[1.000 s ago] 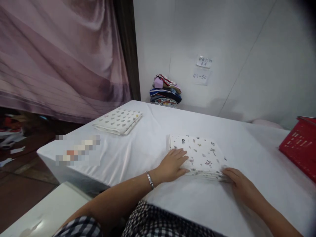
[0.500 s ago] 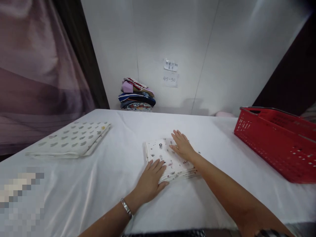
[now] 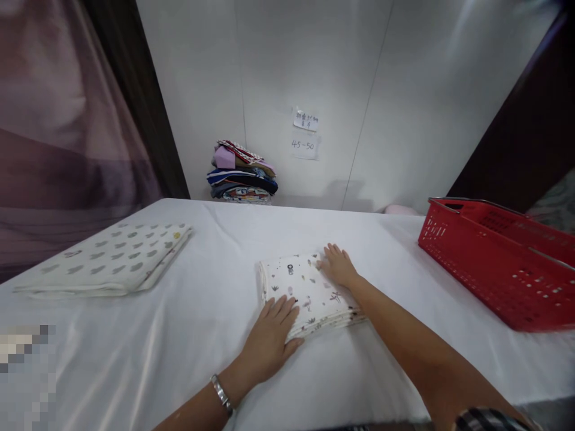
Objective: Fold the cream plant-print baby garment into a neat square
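Observation:
In the middle of the white-covered table lies a folded white cloth (image 3: 305,290) printed with small flamingos and plants, its layers showing along the near edge. My left hand (image 3: 272,338) rests flat on its near left corner, fingers stretched out and thumb apart. At the far right corner of the same cloth, my right hand (image 3: 339,266) lies flat with its fingers extended. Neither hand grips the fabric. A second folded cloth (image 3: 121,254), white with grey leaf-like shapes, sits at the left of the table.
A red plastic basket (image 3: 489,269) stands at the right of the table (image 3: 215,251). Behind the far edge is a stack of folded fabrics (image 3: 242,176) against the wall. Paper notes (image 3: 305,145) hang on the wall. A pink curtain (image 3: 58,149) drapes at the left.
My right hand has slid slightly to the right toward the cloth's far right corner, uncovering more of its print. My left hand stays on the near left corner. The view has shifted slightly.

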Motion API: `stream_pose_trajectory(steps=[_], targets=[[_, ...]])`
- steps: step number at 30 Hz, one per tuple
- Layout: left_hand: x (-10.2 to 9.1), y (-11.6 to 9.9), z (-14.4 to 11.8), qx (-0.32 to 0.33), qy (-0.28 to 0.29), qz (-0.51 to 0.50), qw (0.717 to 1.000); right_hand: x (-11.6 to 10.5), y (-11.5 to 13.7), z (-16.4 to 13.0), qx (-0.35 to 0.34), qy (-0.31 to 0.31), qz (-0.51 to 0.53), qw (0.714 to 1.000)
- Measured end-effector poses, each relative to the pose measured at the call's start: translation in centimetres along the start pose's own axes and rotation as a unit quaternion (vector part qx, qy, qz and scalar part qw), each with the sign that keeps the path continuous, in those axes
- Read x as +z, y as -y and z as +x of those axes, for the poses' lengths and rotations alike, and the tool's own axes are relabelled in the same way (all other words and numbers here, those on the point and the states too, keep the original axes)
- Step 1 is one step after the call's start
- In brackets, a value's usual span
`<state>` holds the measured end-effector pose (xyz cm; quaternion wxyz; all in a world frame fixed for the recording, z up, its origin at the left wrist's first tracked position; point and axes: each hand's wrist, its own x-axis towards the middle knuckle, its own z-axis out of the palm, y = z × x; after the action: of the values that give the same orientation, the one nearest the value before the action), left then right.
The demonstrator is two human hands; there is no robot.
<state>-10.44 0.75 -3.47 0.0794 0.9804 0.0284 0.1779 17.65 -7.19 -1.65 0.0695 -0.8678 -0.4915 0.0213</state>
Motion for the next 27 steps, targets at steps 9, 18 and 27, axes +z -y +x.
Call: stream_pose_trajectory(steps=[9,18,27], targets=[[-0.1,-0.5,0.0,-0.015,0.024,-0.015,0.999,2.1,-2.1,0.3,0.009,-0.023,-0.011,1.000],[-2.2,-1.5,0.3,-0.059,0.015,-0.125,0.990,0.0,-3.8,-0.4,0.090,-0.059,0.104,0.989],[-1.9,3.0,0.7,-0.351,-0.108,-0.260,0.893,0.3,-6.2,-5.7,0.171,0.000,0.093,0.981]])
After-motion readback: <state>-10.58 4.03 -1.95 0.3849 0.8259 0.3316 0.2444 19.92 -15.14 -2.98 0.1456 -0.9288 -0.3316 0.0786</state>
